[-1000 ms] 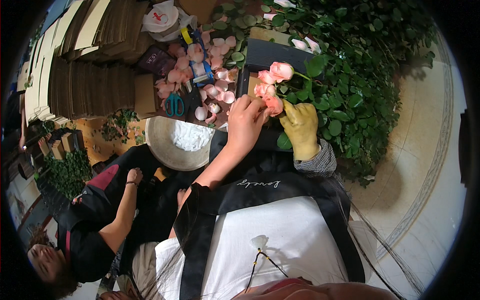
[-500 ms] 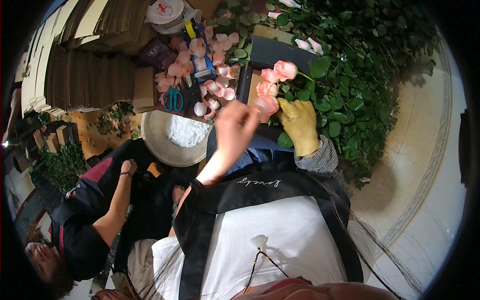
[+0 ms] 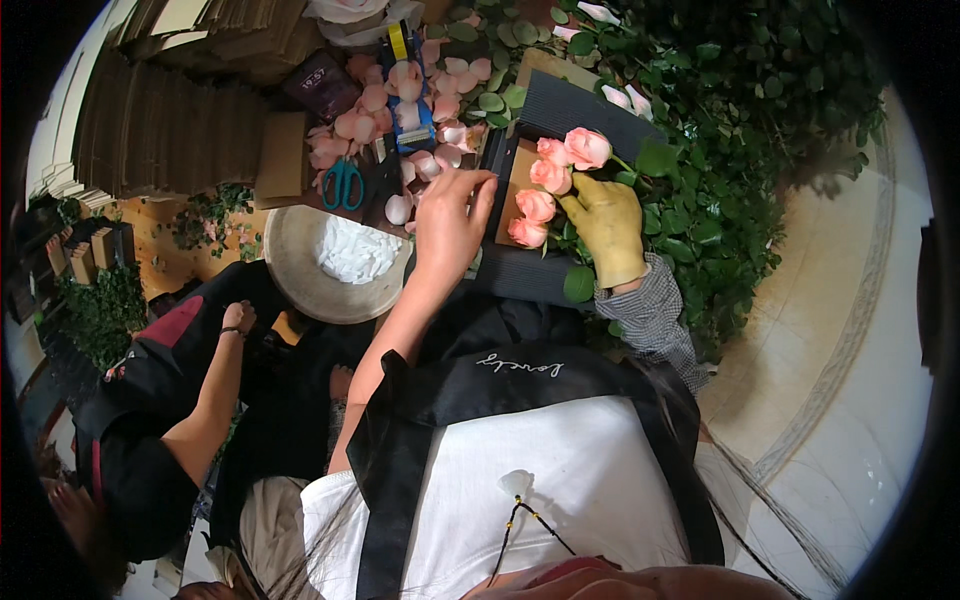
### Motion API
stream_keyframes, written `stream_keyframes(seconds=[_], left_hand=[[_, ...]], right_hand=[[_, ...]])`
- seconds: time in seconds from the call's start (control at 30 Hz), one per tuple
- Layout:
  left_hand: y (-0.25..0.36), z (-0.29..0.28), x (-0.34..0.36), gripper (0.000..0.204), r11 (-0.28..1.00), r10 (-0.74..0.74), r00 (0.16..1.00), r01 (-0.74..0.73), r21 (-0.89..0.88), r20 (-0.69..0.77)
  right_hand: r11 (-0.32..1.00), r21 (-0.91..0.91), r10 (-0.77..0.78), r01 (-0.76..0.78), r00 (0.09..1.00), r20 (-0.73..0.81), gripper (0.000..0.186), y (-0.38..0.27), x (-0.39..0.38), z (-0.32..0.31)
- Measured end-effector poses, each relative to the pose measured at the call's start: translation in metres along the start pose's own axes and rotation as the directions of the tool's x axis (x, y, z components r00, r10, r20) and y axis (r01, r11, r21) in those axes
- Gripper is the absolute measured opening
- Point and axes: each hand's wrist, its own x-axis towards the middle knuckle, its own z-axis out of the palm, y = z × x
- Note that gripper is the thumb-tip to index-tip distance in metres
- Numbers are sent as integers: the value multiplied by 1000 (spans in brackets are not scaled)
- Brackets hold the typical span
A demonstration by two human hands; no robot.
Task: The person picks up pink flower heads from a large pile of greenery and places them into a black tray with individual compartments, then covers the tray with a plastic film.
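My bare left hand (image 3: 452, 222) is over the edge of the petal-strewn work surface, just left of the roses. Its fingers are curled in; whatever they hold, if anything, is hidden. In a yellow glove, my right hand (image 3: 605, 225) closes around the stems of several pink roses (image 3: 550, 176), just beside their heads. The blooms point left, over a piece of brown cardboard (image 3: 520, 172) on a black ridged board (image 3: 545, 110). Green leaves spread around the glove. Loose pink petals (image 3: 372, 98) lie beyond my left hand.
Teal-handled scissors (image 3: 343, 186) and a phone (image 3: 322, 85) lie by the petals, near a blue-and-yellow tool (image 3: 408, 110). A round basin (image 3: 285, 262) holds white pieces. Cardboard stacks (image 3: 160, 130) rise at left; leafy stems (image 3: 730, 130) crowd the right. A co-worker's arm (image 3: 215, 390) is at lower left.
My left hand has moved left, away from the rose heads, uncovering the nearest blooms. My gloved right hand stays at the stems. The whole view has shifted slightly.
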Motion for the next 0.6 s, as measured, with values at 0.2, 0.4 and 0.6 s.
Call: stream_keyframes(seconds=[0.2, 0.4, 0.6], left_hand=[[15, 16, 6, 15, 977, 98, 994, -87, -193, 52], [27, 25, 8, 26, 947, 137, 968, -65, -315, 212], [30, 26, 10, 27, 926, 335, 930, -296, -233, 150]], right_hand=[[862, 442, 227, -248, 969, 100, 25, 5, -20, -17], [887, 417, 221, -200, 975, -2, 31, 8, -30, -15], [812, 556, 232, -179, 972, -26, 31, 0, -28, -20]])
